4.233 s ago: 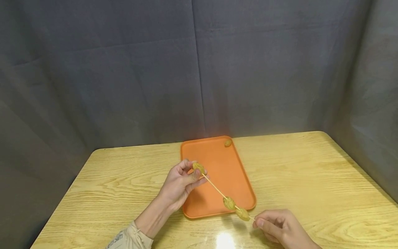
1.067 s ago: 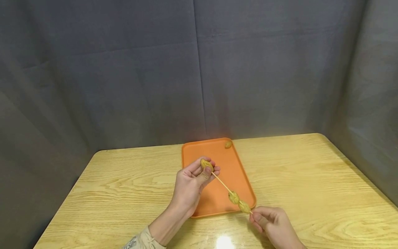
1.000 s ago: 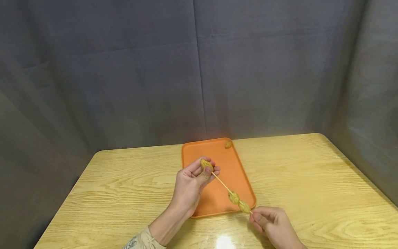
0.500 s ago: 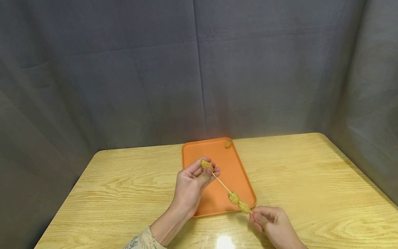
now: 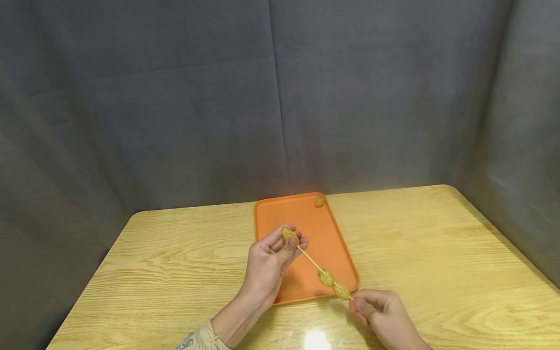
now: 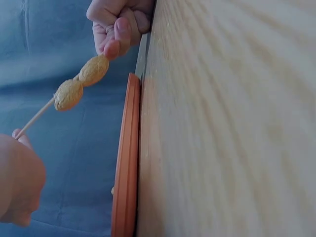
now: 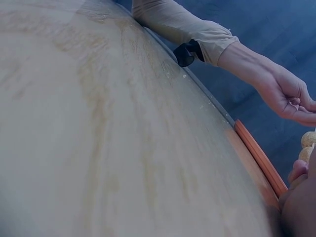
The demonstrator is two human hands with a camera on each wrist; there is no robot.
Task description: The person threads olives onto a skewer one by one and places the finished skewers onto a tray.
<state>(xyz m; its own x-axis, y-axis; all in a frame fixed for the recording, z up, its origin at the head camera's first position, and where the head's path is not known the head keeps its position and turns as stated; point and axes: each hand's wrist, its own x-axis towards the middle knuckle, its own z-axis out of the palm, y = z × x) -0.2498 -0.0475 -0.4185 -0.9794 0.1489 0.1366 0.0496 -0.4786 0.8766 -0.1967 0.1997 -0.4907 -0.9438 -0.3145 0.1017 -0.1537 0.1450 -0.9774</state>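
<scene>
In the head view my left hand (image 5: 269, 262) pinches a wrinkled yellow-brown oval ball (image 5: 289, 236) between thumb and fingers. A thin wooden skewer (image 5: 310, 257) runs from this ball down to the right; its upper end is hidden at the ball and fingers. Two similar balls, an upper one (image 5: 325, 277) and a lower one (image 5: 341, 290), are threaded close together near the skewer's lower end. There my right hand (image 5: 385, 313) pinches the skewer with thumb and fingertips. The left wrist view shows these two threaded balls (image 6: 81, 81) raised above the table level.
Beneath the hands an orange tray (image 5: 306, 218) lies on the wood-grain table (image 5: 175, 253). One more oval ball (image 5: 320, 201) rests in the tray's far right corner. Grey cloth (image 5: 197, 121) hangs behind the table and on both sides.
Compared with about four seconds ago, the left hand and its ball are slightly further right, and the right hand slightly left and up. Over the last second both grips look the same.
</scene>
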